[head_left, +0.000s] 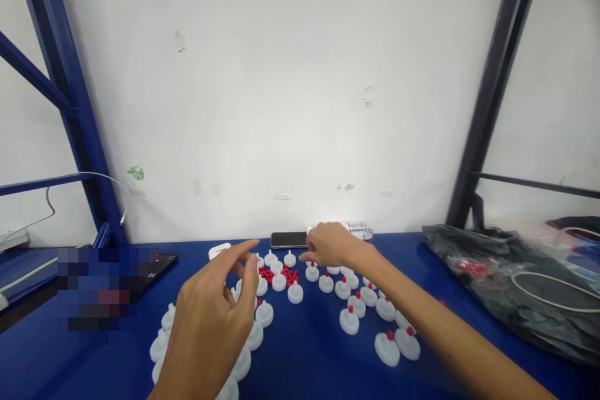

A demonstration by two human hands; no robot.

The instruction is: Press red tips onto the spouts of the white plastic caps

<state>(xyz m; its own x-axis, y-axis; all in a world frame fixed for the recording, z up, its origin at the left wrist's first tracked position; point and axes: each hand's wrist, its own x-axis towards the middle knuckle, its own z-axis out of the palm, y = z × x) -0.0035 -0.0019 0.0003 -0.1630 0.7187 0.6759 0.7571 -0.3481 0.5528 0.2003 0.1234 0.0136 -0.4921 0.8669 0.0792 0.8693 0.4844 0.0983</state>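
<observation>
Around the pile of red tips [291, 277] on the blue bench [300, 350], the white caps fall into two lots, and that split gives the best clue to progress. Right of the pile, a scattered group of tipped caps [349, 321] spreads towards the near edge; each one whose nozzle shows clearly wears a red tip, so this lot looks finished. Left of the pile and nearer the wearer, a run of bare caps [254, 336] has plain white nozzles, and a few more bare ones stand among and just beside the loose tips; these look like the share left. Plenty of tips lie loose, so I would judge the work partly through, perhaps near the middle. An exact count is not possible, since the right forearm covers part of the tipped group and the left hand covers part of the bare one.

The left hand [212, 309] is just left of the pile, above the bare caps, its thumb and index finger curved towards each other with a gap between them and nothing visible held there. The right hand [330, 244] is just right of the pile, over the far end of the tipped group; its fingers are bent downward, and whether they pinch anything I cannot tell. Behind the pile lies a phone [288, 240].
</observation>
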